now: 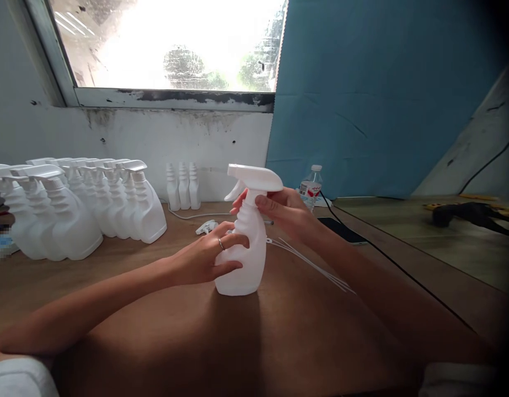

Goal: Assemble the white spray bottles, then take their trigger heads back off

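While my left hand (208, 256) grips the spray bottle (244, 248) mid-frame and my right hand (285, 209) pinches its neck, finished bottles (80, 209) line the desk (155, 331) at left; loose tubes (316, 267) await.

Taking the upright spray bottle (245, 242) at mid-table as the landmark: nearer the person than it, the brown table (279, 342) lies bare between the two forearms. Left of it, past a bare strip of wood, a packed row of finished spray bottles (84, 207) blocks the way. Behind it lie a loose trigger head (206, 226) and three small bottles (183, 186) against the wall. To its right, thin dip tubes (312, 264), a phone (341, 229), a black cable (386, 256) and a water bottle (311, 187) clutter the surface.
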The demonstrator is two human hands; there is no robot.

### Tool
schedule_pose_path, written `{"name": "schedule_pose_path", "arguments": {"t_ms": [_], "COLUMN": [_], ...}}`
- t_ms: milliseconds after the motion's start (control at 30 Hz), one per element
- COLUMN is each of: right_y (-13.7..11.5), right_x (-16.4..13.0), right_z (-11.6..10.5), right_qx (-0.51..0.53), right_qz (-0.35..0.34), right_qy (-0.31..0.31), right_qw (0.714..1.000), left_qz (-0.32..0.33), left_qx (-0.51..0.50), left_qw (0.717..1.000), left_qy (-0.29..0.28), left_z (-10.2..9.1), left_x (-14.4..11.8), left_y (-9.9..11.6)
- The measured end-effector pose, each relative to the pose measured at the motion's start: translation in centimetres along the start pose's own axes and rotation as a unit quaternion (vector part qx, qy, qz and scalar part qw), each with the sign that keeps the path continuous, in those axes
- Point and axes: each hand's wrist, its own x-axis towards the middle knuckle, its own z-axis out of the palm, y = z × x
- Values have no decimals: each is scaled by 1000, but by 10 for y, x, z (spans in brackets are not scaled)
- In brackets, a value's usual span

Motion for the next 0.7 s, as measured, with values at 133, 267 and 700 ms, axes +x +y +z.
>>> {"name": "schedule_pose_path", "arguments": {"t_ms": [133, 267, 700], "right_y": [9, 18, 27], "right_x": [2, 3, -2], "right_z": [3, 10, 27], "right_qx": [54, 103, 173], "right_qz": [-2, 15, 5], "right_qy": [-16, -20, 12], "right_qw": [998, 994, 985], "left_qz": [55, 66, 14], "left_qx": [31, 71, 41], "left_qw": [998, 964, 976], "left_qy": [8, 249, 215], "left_z": [-23, -60, -91], "left_x": [-4, 5, 65], "left_y": [-1, 4, 26]}}
